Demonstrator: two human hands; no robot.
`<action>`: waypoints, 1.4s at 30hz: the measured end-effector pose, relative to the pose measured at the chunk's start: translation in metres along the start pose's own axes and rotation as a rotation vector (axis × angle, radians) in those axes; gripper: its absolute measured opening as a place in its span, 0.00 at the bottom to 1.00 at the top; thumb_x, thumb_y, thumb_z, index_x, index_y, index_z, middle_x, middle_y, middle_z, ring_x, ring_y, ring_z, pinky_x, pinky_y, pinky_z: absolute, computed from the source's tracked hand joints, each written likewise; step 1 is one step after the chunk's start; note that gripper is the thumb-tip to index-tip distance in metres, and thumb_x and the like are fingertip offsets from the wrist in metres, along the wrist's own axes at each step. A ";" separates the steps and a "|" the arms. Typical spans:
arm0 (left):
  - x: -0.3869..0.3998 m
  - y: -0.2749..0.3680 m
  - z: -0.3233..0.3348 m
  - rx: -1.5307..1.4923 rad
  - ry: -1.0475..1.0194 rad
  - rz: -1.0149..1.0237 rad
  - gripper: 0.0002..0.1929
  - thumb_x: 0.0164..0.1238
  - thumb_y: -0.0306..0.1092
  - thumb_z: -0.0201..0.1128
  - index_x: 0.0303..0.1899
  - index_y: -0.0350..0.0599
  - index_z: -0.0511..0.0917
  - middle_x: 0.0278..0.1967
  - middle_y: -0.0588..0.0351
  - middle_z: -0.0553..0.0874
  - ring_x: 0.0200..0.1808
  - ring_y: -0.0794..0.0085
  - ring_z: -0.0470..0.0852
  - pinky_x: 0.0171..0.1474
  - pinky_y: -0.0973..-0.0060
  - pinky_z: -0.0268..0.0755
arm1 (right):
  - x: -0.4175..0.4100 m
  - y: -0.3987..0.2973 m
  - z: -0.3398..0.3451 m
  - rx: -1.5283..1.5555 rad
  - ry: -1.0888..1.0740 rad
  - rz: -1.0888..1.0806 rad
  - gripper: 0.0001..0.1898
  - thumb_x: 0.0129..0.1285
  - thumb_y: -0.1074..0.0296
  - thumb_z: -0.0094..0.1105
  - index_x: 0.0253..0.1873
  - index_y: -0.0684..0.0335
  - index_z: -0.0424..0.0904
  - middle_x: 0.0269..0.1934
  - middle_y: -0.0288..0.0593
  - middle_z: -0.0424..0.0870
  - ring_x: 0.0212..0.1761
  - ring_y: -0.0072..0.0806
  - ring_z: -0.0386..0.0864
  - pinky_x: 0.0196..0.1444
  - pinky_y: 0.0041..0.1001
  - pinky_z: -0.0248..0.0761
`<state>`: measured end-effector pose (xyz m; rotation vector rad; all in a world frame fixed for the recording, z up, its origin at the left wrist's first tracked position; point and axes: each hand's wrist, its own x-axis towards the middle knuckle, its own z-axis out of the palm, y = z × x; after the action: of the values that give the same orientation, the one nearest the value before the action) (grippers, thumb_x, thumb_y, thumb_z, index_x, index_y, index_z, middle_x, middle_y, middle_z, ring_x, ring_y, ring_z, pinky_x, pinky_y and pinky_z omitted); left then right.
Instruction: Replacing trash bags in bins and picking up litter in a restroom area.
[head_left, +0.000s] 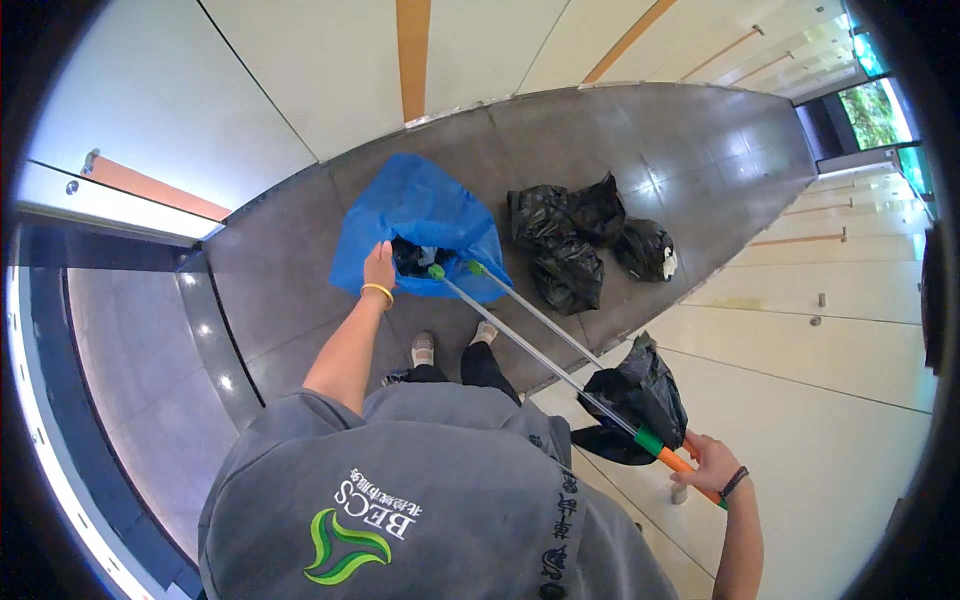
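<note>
My left hand (380, 266), with a yellow bangle at the wrist, grips the rim of a large blue bag (409, 195) on the floor. Inside the bag's mouth, black plastic (409, 257) shows. My right hand (711, 463) is closed around the orange handle (674, 459) of a long metal pole (517, 335). A second metal pole (540, 316) runs beside it. Both poles slant towards the blue bag, their green ends at or over its mouth. A black plastic bag (645, 375) hangs by the poles near my right hand; what holds it cannot be seen.
Several filled black plastic bags (562, 240) lie on the dark tiled floor (682, 139) right of the blue bag. Pale wall panels (337, 67) with orange strips line the corridor. More pale panels (787, 360) stand close on my right. At left is a doorway with a metal threshold (206, 330).
</note>
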<state>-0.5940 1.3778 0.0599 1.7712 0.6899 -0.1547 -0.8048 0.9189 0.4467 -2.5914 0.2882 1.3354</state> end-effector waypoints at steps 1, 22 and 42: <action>0.000 -0.002 0.001 0.050 -0.012 0.024 0.22 0.65 0.48 0.42 0.41 0.36 0.73 0.34 0.39 0.78 0.37 0.49 0.75 0.41 0.63 0.66 | -0.001 0.003 -0.001 0.010 -0.053 0.032 0.34 0.34 0.51 0.67 0.50 0.59 0.70 0.32 0.47 0.74 0.35 0.37 0.73 0.41 0.31 0.68; 0.051 -0.047 0.008 -0.010 0.299 -0.306 0.21 0.60 0.44 0.53 0.50 0.40 0.72 0.47 0.48 0.77 0.48 0.58 0.76 0.49 0.68 0.67 | 0.035 0.082 0.102 0.091 0.113 0.149 0.38 0.38 0.49 0.66 0.56 0.57 0.65 0.34 0.48 0.74 0.36 0.38 0.74 0.40 0.33 0.69; -0.019 0.059 0.048 0.814 -0.146 0.155 0.25 0.55 0.49 0.57 0.43 0.32 0.76 0.42 0.38 0.78 0.46 0.51 0.76 0.50 0.66 0.66 | 0.182 0.077 0.148 -0.138 0.449 0.474 0.35 0.50 0.53 0.60 0.60 0.60 0.57 0.39 0.49 0.72 0.42 0.40 0.72 0.43 0.34 0.67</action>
<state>-0.5667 1.3178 0.1026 2.5458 0.3938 -0.5074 -0.8362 0.8722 0.2061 -3.0464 0.9642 0.8837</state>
